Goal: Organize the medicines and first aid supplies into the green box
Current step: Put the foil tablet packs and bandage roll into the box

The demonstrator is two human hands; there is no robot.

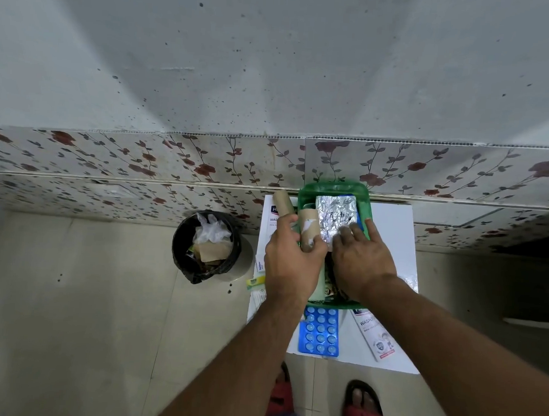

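Observation:
The green box stands on a small white table against the wall. A silver foil strip of tablets lies flat on top of its contents. My left hand is shut on a tan bandage roll at the box's left side. My right hand rests fingers apart on the foil strip's near edge. A second tan roll stands just left of the box. A blue blister pack and a white tube lie in front of the box.
A black waste bin with rubbish stands on the floor left of the table. Small packets lie at the table's left edge. A flowered panel runs along the wall. My feet in red sandals are below the table.

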